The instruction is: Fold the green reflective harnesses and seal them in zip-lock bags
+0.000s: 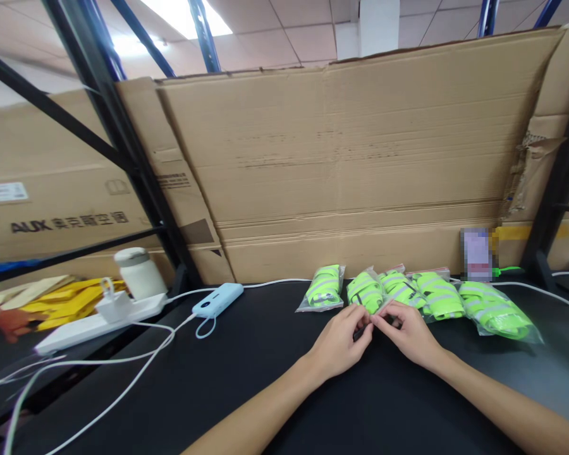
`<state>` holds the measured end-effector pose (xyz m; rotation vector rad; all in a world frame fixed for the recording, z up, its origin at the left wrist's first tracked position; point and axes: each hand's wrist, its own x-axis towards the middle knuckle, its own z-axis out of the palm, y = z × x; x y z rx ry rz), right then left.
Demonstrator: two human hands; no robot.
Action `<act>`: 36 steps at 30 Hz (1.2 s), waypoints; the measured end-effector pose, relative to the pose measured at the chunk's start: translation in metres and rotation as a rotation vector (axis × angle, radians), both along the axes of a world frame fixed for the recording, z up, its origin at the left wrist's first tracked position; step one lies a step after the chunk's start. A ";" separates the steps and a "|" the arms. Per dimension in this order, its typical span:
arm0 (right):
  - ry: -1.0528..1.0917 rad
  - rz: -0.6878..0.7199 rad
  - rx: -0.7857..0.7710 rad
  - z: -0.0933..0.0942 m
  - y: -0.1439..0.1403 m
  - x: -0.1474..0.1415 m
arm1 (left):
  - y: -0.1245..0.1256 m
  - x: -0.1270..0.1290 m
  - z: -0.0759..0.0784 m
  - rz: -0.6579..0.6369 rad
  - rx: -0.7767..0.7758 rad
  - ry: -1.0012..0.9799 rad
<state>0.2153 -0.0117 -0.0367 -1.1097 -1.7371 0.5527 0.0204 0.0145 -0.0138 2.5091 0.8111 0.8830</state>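
Both hands pinch small dark item, hard to identify, fingertips meeting: left hand (340,342), right hand (406,335). Green packs (366,291) just beyond fingers. Risk: light two-finger hold slips, item drops onto black surface (246,379), hard to spot; knuckles nudge nearest pack.

Beyond your fingers a cardboard sheet (341,158) walls off the black worktop (246,379). Dark blue rack struts (99,95) rise far to their left, boxes (52,196) behind them. A ceiling light (184,16) glows overhead.
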 end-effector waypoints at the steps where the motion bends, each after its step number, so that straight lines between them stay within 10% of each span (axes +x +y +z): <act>1: -0.001 0.002 -0.002 0.001 0.000 0.000 | 0.000 0.000 0.000 -0.007 0.005 0.011; 36: -0.008 0.026 0.010 0.007 -0.004 -0.002 | 0.003 -0.003 -0.002 -0.046 -0.083 -0.083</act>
